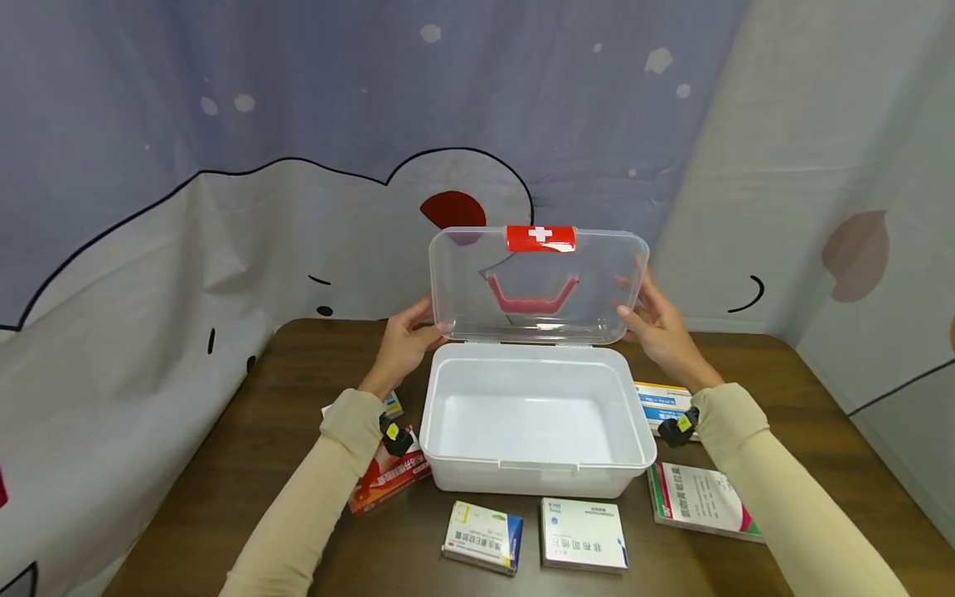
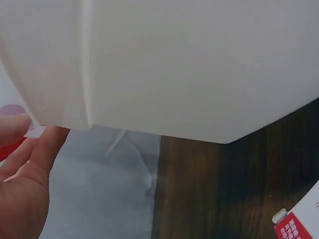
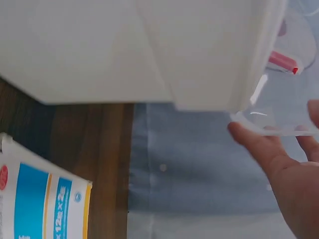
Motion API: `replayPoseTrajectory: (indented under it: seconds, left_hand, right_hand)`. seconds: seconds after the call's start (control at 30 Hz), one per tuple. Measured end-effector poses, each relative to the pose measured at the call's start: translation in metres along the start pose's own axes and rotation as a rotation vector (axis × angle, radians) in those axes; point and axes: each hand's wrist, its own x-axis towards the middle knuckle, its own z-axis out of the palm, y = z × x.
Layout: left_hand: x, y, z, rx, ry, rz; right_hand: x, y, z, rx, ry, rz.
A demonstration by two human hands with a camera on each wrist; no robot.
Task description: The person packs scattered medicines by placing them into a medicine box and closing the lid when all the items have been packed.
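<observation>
A white plastic medicine box (image 1: 477, 479) stands on the table with its clear lid (image 1: 462, 286) raised upright at the back hinge. The lid carries a red latch with a white cross (image 1: 540, 239) and a red handle (image 1: 531, 307). My left hand (image 1: 403, 347) pinches the lid's lower left edge, thumb in front. At the lid's right edge my right hand (image 1: 660, 338) grips it, thumb in front and fingers showing behind the clear plastic. In the left wrist view the box wall (image 2: 174, 64) hides part of the left hand (image 2: 25, 194). The box holds nothing.
Around the box on the brown table (image 1: 298, 431) lie medicine cartons: a red one (image 1: 391, 477) at left, a white-blue one (image 1: 481, 537) and a white one (image 1: 582, 535) in front, a green-edged one (image 1: 701, 497) and a blue-white one (image 1: 660, 402) at right. A printed curtain (image 1: 336, 99) hangs behind.
</observation>
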Motion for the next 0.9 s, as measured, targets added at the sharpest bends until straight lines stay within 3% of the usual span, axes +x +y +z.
replayPoseTrajectory:
  seconds: [0.33,0.53,0.67,0.8,0.9]
  left_hand:
    - [0.001,-0.005,0.002,0.109,-0.006,-0.07]
    - [-0.001,-0.01,0.002,0.21,0.006,-0.094]
    - [-0.001,-0.014,-0.001,0.263,0.002,-0.081]
    - [-0.001,-0.019,-0.004,0.179,-0.043,-0.108]
    - [-0.002,-0.021,-0.006,0.071,-0.072,-0.168]
  right_hand:
    - [0.004,0.026,0.0,-0.037,0.023,-0.007]
    - [0.002,0.03,0.002,-0.082,0.009,0.097]
    - [0.001,0.031,0.003,-0.05,-0.014,0.157]
    - [0.0,0.035,0.003,0.016,-0.032,0.197]
    - [-0.001,0.038,0.002,0.034,-0.045,0.234]
